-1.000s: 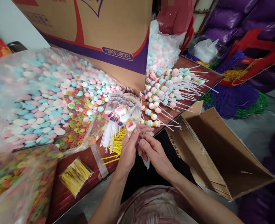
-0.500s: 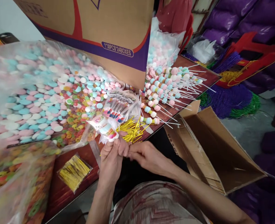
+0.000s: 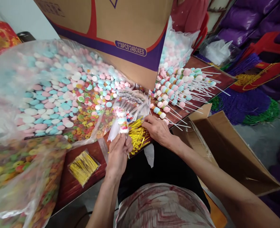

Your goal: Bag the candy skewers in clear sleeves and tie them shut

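Note:
My left hand [image 3: 118,148] is closed round the stick of a bagged marshmallow skewer [image 3: 122,122], which stands upright with its clear printed wrapper over the candy. My right hand [image 3: 157,128] reaches to the right edge of a pile of gold twist ties [image 3: 138,134]. Its fingertips are pressed together at the ties, and what they pinch is too small to make out. Behind the pile lies a fan of printed clear bags [image 3: 132,103]. Unwrapped marshmallow skewers [image 3: 175,85] are heaped on the right, their white sticks pointing toward the table's right edge.
A large carton [image 3: 102,34] stands at the back. Loose marshmallows [image 3: 47,104] and ring gummies [image 3: 85,123] spread over plastic on the left. A packet of twist ties [image 3: 84,167] lies near the front edge. An open box [image 3: 235,152] sits on the right, below table height.
My right hand has left my left hand and moved up and right to the gold ties. The bagged skewer has turned more upright in my left hand. The view has shifted slightly.

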{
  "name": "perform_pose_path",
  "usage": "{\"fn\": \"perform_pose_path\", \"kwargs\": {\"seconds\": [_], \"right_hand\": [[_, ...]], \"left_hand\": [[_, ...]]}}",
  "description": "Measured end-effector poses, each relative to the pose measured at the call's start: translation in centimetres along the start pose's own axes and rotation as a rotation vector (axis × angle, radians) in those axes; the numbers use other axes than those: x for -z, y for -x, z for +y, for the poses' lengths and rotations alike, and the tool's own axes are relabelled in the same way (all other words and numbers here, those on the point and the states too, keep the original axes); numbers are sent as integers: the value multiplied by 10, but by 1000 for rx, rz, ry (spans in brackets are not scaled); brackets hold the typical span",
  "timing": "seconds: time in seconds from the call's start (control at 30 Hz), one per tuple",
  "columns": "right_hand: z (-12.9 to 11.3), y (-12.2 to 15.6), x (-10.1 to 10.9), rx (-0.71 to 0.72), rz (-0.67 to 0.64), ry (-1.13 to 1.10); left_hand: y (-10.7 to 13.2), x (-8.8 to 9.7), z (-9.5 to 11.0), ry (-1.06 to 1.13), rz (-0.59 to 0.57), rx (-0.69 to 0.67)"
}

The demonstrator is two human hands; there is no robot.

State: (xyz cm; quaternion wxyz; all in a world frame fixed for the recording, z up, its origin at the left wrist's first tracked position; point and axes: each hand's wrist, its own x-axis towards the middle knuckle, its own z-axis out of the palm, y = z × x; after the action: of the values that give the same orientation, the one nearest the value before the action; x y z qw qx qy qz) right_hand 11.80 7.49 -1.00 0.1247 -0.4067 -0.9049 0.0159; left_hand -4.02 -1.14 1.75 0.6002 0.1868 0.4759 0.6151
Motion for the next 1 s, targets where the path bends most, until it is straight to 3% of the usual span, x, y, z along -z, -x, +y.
{"fn": "perform_pose_path", "kwargs": {"seconds": [0.17,0.4,0.6,0.73,0.87,1.0], "right_hand": [[5,-4,5,11,-10,-23],[6,-7,2,156,-68,-106],[1,-13,-3,83,-54,-54],[2,-14,-4,-46,56,-292],[-7,-13,2,-170,202,-744],[-29,-8,7,-141,261,-932]], "left_hand": [[-6,-2,-2,41,35,-65],[-16,2,-2,48,18,-103],[-20,-1,0,48,5,-92],[-23,-4,-1,32,61,-142],[-25,-9,-5,-2,133,-194],[-28,-13,-13,-28,73,-189]]}}
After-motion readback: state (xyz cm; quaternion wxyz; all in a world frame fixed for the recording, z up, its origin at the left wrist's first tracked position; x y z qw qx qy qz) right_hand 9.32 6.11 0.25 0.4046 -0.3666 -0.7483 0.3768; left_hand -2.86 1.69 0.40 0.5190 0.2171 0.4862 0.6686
